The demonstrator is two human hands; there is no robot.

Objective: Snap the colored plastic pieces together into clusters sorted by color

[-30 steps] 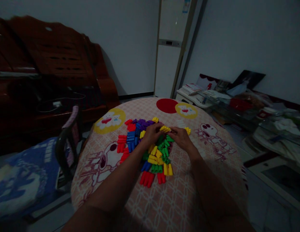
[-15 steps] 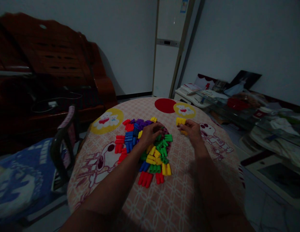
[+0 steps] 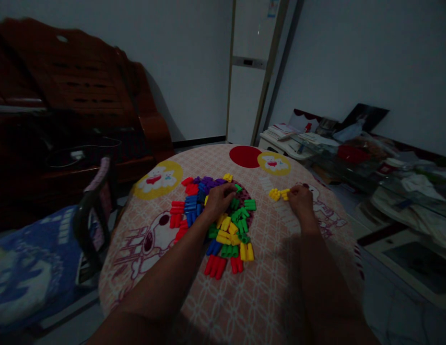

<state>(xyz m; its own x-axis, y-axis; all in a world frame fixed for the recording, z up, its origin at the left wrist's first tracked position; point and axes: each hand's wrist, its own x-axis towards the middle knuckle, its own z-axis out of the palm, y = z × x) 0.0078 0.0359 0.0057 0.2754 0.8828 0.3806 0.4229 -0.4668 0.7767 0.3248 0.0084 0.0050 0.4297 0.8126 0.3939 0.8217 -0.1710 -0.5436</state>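
Colourful plastic building blocks, red, blue, purple, yellow and green, lie in a loose pile on the round table. My left hand [image 3: 219, 199] is over the pile's far part, its thumb and fingers closed on a small green block [image 3: 238, 188]. On the right, away from the pile, my right hand [image 3: 301, 199] pinches a yellow block [image 3: 285, 194] low over the cloth. Just left of it lies another yellow block [image 3: 275, 194]; whether the two touch I cannot tell. Nearest to me in the pile are red blocks [image 3: 216, 266].
A patterned pink tablecloth [image 3: 266, 287] covers the table. To the left stand a chair [image 3: 88, 225] with a blue cloth and a wooden sofa [image 3: 82, 91]. A cluttered glass-topped cabinet [image 3: 331, 158] is at the right, a tall white appliance [image 3: 246, 100] behind.
My hands have moved apart. My right hand carried a yellow block right and lowered it beside the other yellow one. My left hand stayed over the pile, now with a green block.
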